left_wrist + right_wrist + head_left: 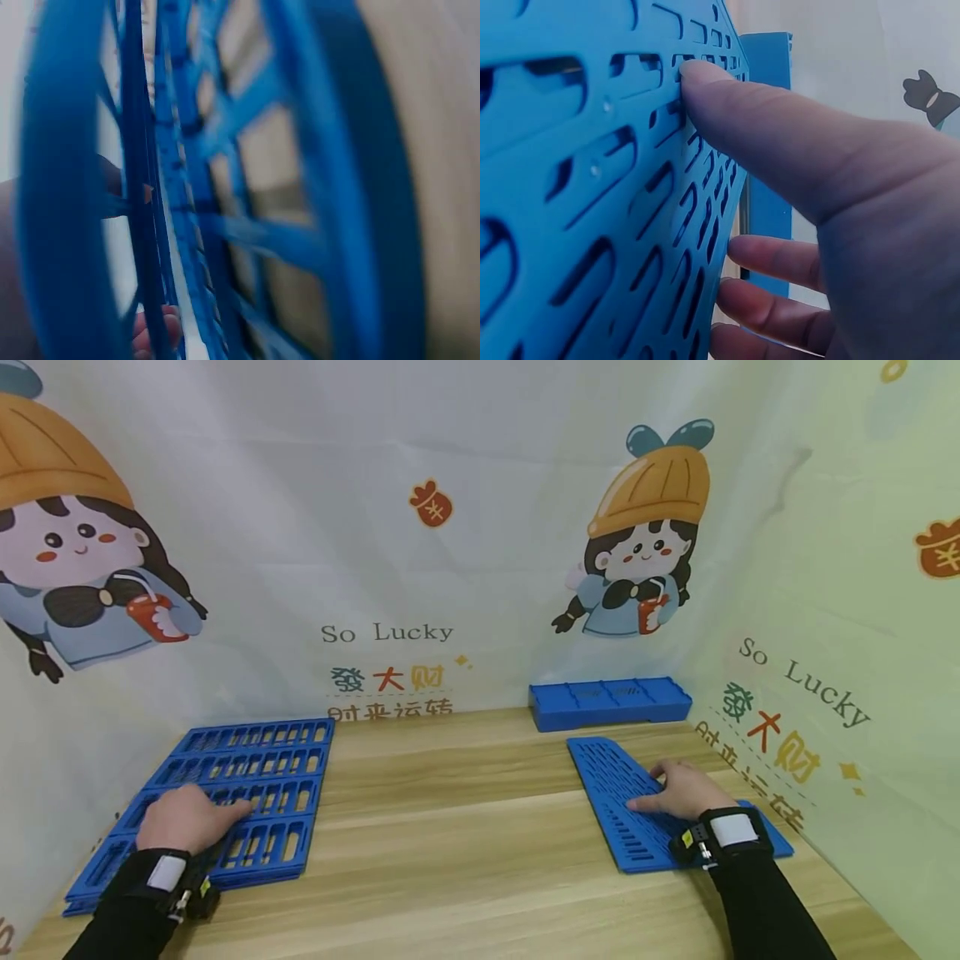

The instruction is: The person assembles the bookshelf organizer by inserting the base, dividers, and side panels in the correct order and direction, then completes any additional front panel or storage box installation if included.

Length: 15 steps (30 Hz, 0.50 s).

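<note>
At the left, my left hand (pixel 186 818) grips a blue plastic slotted panel (pixel 288 758) with rows of long openings, its thumb spread to the right across the top. A second layer lies below it. In the left wrist view, fingertips (pixel 159 330) show beyond the bars (pixel 64 187), partly hidden by them. Over on the right, my right hand (pixel 690 789) pinches the slanted edge of a blue panel (pixel 611 785) with narrow slots. Its thumb (pixel 712 82) presses the slotted face, while the other fingers (pixel 772 300) reach around the edge.
A long blue box-like piece (pixel 611 703) stands at the back right against the printed curtain (pixel 487 568). The curtain encloses the wooden table (pixel 450 827) at the back and sides. Bare wood lies between the two panels.
</note>
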Each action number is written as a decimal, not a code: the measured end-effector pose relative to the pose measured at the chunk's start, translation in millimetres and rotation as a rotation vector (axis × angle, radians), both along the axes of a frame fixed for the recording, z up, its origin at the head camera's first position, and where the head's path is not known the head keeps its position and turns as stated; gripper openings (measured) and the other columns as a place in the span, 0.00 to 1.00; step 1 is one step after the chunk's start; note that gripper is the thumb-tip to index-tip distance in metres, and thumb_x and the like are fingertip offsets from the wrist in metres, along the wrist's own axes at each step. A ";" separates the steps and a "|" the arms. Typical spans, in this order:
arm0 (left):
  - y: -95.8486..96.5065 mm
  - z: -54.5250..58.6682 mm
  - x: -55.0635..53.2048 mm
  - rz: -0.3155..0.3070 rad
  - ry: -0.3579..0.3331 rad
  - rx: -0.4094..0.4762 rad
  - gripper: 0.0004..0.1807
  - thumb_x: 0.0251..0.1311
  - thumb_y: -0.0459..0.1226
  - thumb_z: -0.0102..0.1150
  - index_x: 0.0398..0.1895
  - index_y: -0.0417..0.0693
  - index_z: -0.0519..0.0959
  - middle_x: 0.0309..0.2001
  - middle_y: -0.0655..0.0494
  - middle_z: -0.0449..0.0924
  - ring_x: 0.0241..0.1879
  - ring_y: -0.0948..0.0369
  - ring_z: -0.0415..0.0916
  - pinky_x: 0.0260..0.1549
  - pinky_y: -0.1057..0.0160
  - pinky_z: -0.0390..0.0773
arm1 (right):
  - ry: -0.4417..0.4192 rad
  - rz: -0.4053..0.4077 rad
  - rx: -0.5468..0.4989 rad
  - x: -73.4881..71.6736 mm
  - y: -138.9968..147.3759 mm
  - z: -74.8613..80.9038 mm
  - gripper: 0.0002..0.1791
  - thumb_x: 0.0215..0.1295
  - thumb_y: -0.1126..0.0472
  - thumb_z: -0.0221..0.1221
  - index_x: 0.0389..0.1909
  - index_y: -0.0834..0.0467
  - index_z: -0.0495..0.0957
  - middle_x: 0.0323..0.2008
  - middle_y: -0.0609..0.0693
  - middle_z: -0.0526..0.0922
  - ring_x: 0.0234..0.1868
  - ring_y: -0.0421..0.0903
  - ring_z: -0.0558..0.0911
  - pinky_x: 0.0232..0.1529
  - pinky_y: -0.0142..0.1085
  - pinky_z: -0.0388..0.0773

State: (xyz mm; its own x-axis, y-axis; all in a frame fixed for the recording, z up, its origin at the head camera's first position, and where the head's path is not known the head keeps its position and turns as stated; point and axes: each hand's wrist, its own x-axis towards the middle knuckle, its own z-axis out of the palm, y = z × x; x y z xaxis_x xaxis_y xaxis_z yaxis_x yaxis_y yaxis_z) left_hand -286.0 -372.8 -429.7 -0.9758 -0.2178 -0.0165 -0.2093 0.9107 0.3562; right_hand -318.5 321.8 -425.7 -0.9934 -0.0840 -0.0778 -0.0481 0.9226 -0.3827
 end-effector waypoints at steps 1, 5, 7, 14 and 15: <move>2.3 2.2 0.7 0.005 0.030 -0.002 0.32 0.75 0.57 0.61 0.17 0.53 0.61 0.20 0.59 0.54 0.22 0.58 0.55 0.27 0.53 0.60 | 0.002 0.005 0.001 -0.1 -0.3 0.5 0.51 0.62 0.33 0.76 0.67 0.71 0.75 0.65 0.77 0.78 0.62 0.72 0.81 0.62 0.66 0.81; 21.4 13.0 5.1 -0.022 0.107 0.006 0.30 0.76 0.54 0.61 0.19 0.52 0.62 0.21 0.58 0.54 0.23 0.57 0.54 0.28 0.54 0.56 | 0.012 0.013 0.009 -0.5 -0.7 3.7 0.50 0.63 0.34 0.75 0.67 0.71 0.75 0.63 0.76 0.78 0.58 0.69 0.82 0.60 0.64 0.82; 35.8 18.3 7.1 -0.050 0.125 0.015 0.30 0.77 0.53 0.62 0.19 0.52 0.61 0.20 0.58 0.54 0.23 0.58 0.52 0.27 0.55 0.54 | 0.015 0.013 0.012 -0.6 -1.1 5.3 0.49 0.63 0.34 0.75 0.67 0.70 0.75 0.61 0.75 0.79 0.55 0.66 0.83 0.58 0.63 0.82; 93.1 24.9 13.1 -0.167 0.058 0.051 0.28 0.75 0.52 0.65 0.20 0.52 0.65 0.19 0.59 0.56 0.20 0.59 0.55 0.25 0.57 0.56 | 0.009 0.008 0.009 1.0 -2.2 3.1 0.49 0.64 0.34 0.75 0.67 0.70 0.75 0.58 0.72 0.80 0.52 0.63 0.83 0.55 0.61 0.83; 101.2 24.8 14.7 -0.183 0.038 0.058 0.27 0.75 0.52 0.65 0.21 0.51 0.67 0.19 0.59 0.57 0.21 0.59 0.55 0.25 0.57 0.56 | 0.010 0.008 0.009 1.6 -2.4 2.4 0.48 0.64 0.34 0.75 0.67 0.70 0.75 0.58 0.72 0.80 0.52 0.63 0.83 0.55 0.61 0.83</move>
